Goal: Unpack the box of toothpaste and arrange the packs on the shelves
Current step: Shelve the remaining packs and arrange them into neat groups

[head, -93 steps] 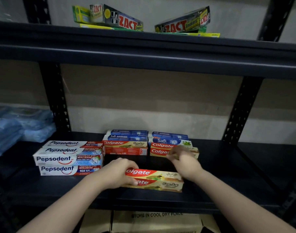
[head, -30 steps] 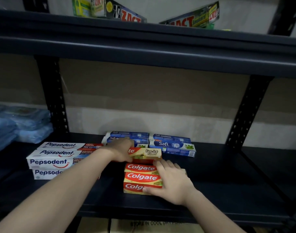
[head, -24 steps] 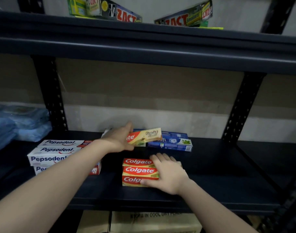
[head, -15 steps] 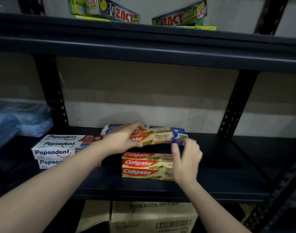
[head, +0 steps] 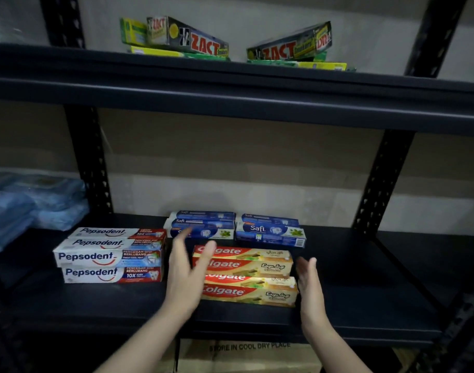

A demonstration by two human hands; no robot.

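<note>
Colgate pack that was in the left hand half a second ago now sits on the Colgate stack on the lower shelf. Both hands are spread, holding nothing, right hand beside the stack. Left fingers blurry, covering the logos.

Brand names showing on toothpaste packs and one carton.

"Pepsodent" is reading on the white and red packs, with "10X" and "BERLUBANG" on the lowest; "Colgate" is showing in white on red across the gold packs; "Safi" is standing on the blue packs; "ZACT" is showing in red on the dark packs up top; "STORE IN COOL DRY PLACE" is running across the cardboard carton below.
</note>
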